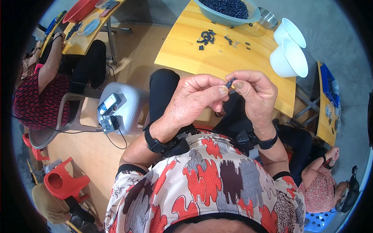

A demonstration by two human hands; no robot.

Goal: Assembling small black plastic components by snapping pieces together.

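Note:
Over my lap, by the near edge of the yellow table (180, 42), a small dark blue-black cylindrical piece (230, 82) is held between both hands. My left hand (190, 97) pinches its lower end with thumb and forefinger. The thumb and forefinger of my right hand (256, 93) close on its upper end. What the piece is exactly is too small to tell. Similar dark pieces (207, 37) lie in a loose pile on the table, with several scattered to its right, beside tiny pale bits (236, 45).
A grey-green basin (254, 14) full of dark pieces stands at the table's far side. Right of it are a metal bowl (268, 18) and two white tubs (288, 58). A grey stool (128, 110) carrying a phone and a small device is at left. Other people sit on both sides.

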